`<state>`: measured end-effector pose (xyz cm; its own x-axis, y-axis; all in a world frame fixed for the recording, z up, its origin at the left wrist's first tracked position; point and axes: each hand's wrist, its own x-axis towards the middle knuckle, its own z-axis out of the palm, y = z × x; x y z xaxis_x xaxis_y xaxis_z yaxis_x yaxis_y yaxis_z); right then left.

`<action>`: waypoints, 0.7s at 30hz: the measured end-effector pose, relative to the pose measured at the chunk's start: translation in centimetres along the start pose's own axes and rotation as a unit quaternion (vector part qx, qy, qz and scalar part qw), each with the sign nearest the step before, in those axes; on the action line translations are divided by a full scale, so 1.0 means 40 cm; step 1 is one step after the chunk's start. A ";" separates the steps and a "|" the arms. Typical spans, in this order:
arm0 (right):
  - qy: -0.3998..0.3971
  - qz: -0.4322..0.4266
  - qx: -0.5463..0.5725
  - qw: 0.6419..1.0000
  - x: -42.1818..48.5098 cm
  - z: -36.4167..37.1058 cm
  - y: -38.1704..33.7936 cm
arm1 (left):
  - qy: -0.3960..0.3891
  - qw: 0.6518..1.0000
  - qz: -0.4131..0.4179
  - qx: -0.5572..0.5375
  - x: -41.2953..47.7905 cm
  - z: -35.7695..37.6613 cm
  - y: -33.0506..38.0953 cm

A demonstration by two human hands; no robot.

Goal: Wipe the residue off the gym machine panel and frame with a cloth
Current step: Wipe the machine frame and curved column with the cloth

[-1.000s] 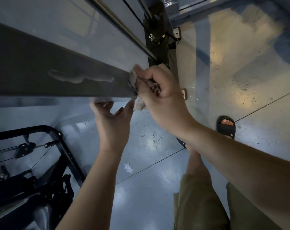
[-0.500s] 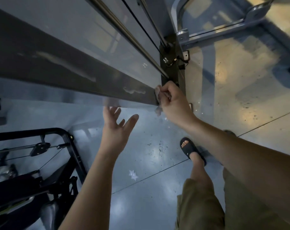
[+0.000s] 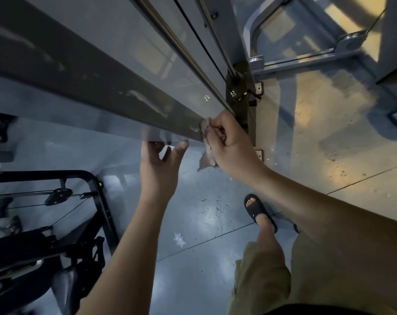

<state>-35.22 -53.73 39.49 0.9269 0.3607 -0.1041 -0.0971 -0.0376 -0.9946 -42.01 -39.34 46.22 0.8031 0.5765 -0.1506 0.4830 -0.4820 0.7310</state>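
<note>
Dark grey metal frame beam (image 3: pixel 79 83), upper left to centre, bears a pale residue streak (image 3: pixel 147 102). My left hand (image 3: pixel 159 164), fingers loosely spread and holding nothing, reaches its lower edge. My right hand (image 3: pixel 232 144) grips the crumpled pale cloth (image 3: pixel 207 153) against the beam at centre.

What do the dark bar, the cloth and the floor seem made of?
Dark bar: probably painted metal, satin; dull sheen under pale smears. Cloth: thin soft fabric, matte; it crumples in the right hand, one corner hanging limp. Floor: likely coated concrete, glossy; lights reflect in it.
</note>
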 end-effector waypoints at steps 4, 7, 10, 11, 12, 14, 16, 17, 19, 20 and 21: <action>-0.013 0.015 -0.026 0.999 0.009 -0.015 0.007 | 0.017 1.000 -0.018 -0.013 -0.010 0.015 0.020; -0.012 -0.012 -0.016 1.000 -0.002 -0.002 -0.033 | 0.019 0.999 -0.030 -0.034 -0.007 0.016 0.021; -0.031 -0.057 -0.050 0.997 -0.007 -0.010 -0.032 | 0.024 0.998 -0.038 -0.043 -0.004 0.018 0.017; -0.038 -0.043 -0.062 0.996 -0.001 -0.017 -0.023 | 0.025 0.998 -0.038 -0.047 -0.003 0.018 0.018; -0.042 -0.015 -0.063 0.997 0.005 -0.022 -0.018 | 0.024 0.998 -0.039 -0.050 -0.004 0.017 0.021; -0.041 0.020 -0.045 0.998 0.008 -0.021 -0.035 | 0.017 0.997 -0.042 -0.061 -0.005 0.015 0.024; -0.026 -0.018 -0.043 0.999 0.006 -0.010 -0.080 | 0.015 0.997 -0.045 -0.067 -0.005 0.015 0.025; -0.022 -0.047 -0.046 0.998 0.003 -0.007 -0.096 | 0.017 0.997 -0.045 -0.065 -0.005 0.016 0.024; -0.028 -0.085 -0.058 0.994 0.007 -0.013 -0.088 | 0.020 0.997 -0.047 -0.063 -0.002 0.019 0.021; -0.031 -0.074 -0.062 0.995 0.013 -0.019 -0.074 | 0.019 0.997 -0.050 -0.063 -0.002 0.018 0.023; -0.034 -0.042 -0.060 0.997 0.017 -0.025 -0.065 | 0.018 0.996 -0.052 -0.065 -0.002 0.016 0.023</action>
<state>-33.96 -54.31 42.02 0.9024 0.4301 -0.0251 0.0266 -0.1139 -0.9931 -41.40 -40.25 46.48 0.7372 0.6430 -0.2078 0.5115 -0.3301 0.7934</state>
